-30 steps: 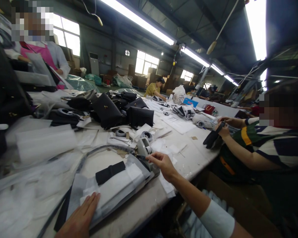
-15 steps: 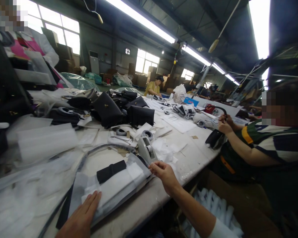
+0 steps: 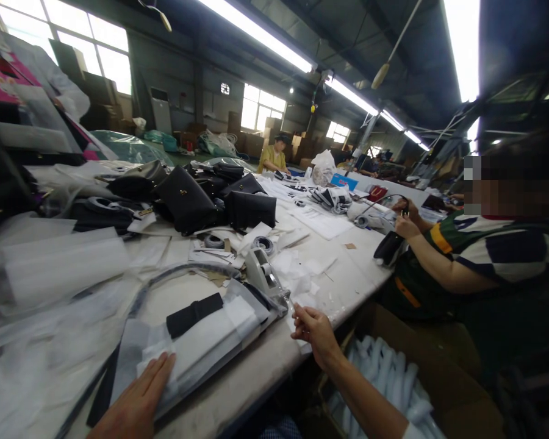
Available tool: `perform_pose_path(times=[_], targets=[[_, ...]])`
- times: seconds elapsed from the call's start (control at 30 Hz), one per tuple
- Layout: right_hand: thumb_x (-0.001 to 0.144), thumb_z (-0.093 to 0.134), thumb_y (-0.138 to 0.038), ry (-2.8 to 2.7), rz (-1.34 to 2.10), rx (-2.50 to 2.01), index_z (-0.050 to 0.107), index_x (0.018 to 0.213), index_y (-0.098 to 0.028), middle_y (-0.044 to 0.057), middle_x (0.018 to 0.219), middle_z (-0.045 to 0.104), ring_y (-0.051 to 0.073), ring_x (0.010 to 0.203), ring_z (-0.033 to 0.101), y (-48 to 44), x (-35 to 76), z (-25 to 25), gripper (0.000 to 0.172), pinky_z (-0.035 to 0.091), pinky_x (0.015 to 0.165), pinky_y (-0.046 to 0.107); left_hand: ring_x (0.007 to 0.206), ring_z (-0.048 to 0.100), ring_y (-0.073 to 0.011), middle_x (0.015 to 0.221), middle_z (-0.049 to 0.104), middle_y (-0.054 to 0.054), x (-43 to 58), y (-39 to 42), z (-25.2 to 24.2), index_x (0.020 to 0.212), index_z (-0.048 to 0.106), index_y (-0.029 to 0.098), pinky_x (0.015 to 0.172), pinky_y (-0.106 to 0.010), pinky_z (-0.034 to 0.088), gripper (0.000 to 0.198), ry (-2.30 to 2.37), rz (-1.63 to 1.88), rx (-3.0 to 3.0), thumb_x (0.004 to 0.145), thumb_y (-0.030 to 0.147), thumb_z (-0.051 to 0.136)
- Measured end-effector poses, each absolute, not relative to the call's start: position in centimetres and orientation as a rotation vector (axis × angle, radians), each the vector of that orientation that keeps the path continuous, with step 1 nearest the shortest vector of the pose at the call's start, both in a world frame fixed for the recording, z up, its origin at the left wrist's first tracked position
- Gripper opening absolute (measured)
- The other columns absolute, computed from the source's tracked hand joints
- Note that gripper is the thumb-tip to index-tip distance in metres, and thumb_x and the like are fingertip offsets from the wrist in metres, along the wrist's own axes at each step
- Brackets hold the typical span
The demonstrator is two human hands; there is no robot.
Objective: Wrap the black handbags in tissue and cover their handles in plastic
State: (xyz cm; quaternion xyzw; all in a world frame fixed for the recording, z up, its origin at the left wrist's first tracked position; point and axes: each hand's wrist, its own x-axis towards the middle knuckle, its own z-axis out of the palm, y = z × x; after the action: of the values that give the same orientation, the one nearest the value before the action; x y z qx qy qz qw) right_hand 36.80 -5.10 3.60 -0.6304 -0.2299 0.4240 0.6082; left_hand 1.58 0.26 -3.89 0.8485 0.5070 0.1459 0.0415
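My left hand (image 3: 139, 396) lies flat, fingers stretched out, on the near left end of a handbag wrapped in white tissue (image 3: 205, 344). A black folded piece (image 3: 194, 315) rests on top of the wrapping, and a sleeved handle (image 3: 165, 277) arches behind it. Just past the bag's right end stands a grey tape dispenser (image 3: 261, 271). My right hand (image 3: 313, 329) is closed in a pinch to the right of the dispenser, on a strip of clear tape (image 3: 291, 303) that runs from it. The tape is thin and hard to make out.
Black bags (image 3: 187, 201) are heaped farther back, with white foam sheets (image 3: 64, 262) at left. Tape rolls (image 3: 262, 245) lie behind the dispenser. A carton of white rolls (image 3: 384, 378) stands below the table edge. At right a co-worker's hands (image 3: 405, 222) hold a black strap.
My right hand has moved right, away from the dispenser, drawing out clear tape. My left hand stays flat on the wrapped bag. The view has shifted slightly.
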Motion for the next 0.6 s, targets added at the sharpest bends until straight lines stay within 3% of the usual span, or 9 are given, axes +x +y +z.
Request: perform_pose_path(times=[0.13,0.23,0.33,0.43,0.6], targets=[[0.063,0.081,-0.059,-0.511,0.939,-1.464,0.058,0.059,-0.016,-0.007,0.048,0.045,0.004,0.038,0.039,-4.1,37.1,2.7,0.049,0.054,0.046,0.024,0.129,0.053,-0.0212,0.132,0.064,-0.004,1.4,0.3,-3.4,0.139,0.051,0.024,0.104,-0.034,0.046,0.059,1.514,0.481,2.566,0.083,0.011,0.038],[0.064,0.081,-0.059,-0.521,0.927,-1.458,0.053,0.056,-0.018,-0.01,0.043,0.039,0.003,0.036,0.032,-3.7,37.1,2.0,0.05,0.053,0.046,0.022,0.128,0.054,-0.0209,0.135,0.062,-0.008,1.3,0.4,-3.7,0.137,0.053,0.019,0.105,-0.032,0.044,0.058,1.509,0.455,2.593,0.082,0.01,0.038],[0.065,0.081,-0.057,-0.547,0.965,-1.452,0.062,0.069,-0.017,-0.01,0.044,0.04,0.003,0.036,0.032,-3.7,37.0,1.8,0.044,0.053,0.048,0.023,0.128,0.054,-0.0212,0.138,0.058,-0.013,1.1,0.6,-4.4,0.131,0.058,0.01,0.106,-0.032,0.042,0.054,1.5,0.387,2.641,0.083,0.008,0.033],[0.067,0.08,-0.056,-0.583,1.022,-1.455,0.07,0.092,-0.016,-0.011,0.043,0.041,0.004,0.035,0.034,-3.8,36.9,2.2,0.048,0.053,0.048,0.024,0.128,0.054,-0.0211,0.139,0.057,-0.013,1.0,0.7,-4.9,0.131,0.058,0.012,0.106,-0.032,0.042,0.052,1.5,0.357,2.64,0.084,0.011,0.035],[0.068,0.077,-0.057,-0.63,1.0,-1.479,0.072,0.079,-0.014,-0.012,0.037,0.033,0.003,0.033,0.029,-3.3,36.9,2.9,0.045,0.046,0.044,0.02,0.129,0.053,-0.0204,0.14,0.056,-0.011,0.9,0.7,-4.8,0.131,0.059,0.012,0.107,-0.031,0.041,0.053,1.523,0.345,2.626,0.083,0.011,0.036]])
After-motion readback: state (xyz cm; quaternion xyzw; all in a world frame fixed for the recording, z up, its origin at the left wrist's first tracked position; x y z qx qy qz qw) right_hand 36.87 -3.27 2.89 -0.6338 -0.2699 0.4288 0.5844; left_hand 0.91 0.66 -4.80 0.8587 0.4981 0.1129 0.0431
